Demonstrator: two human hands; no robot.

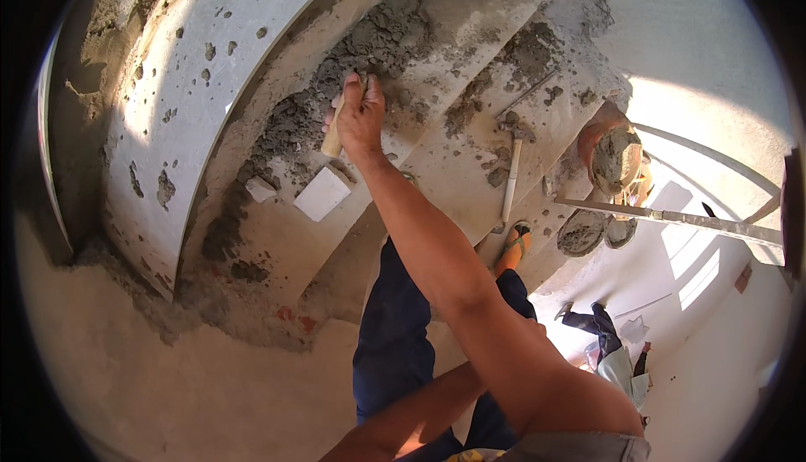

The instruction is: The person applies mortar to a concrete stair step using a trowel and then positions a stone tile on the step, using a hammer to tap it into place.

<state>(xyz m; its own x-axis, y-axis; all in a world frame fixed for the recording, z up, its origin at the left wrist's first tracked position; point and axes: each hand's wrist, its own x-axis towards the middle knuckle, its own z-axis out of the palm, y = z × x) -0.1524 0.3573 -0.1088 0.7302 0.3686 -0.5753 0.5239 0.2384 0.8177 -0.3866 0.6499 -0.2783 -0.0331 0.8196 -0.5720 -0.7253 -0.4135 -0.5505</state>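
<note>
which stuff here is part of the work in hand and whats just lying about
Likely part of the work:
wooden handle, gripped in the right hand
grey mortar-like mix by that hand
perhaps the bucket holding similar grey material

Seemingly just lying about:
hammer
white block
thin rod

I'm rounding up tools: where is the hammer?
In the head view, right of centre, the hammer lies with its handle end near the sandaled foot.

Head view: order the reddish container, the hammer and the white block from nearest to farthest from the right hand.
From the right hand, in the picture:
1. White block: below it, slightly left.
2. Hammer: to its right, somewhat lower.
3. Reddish container: farther right, beyond the hammer.
</note>
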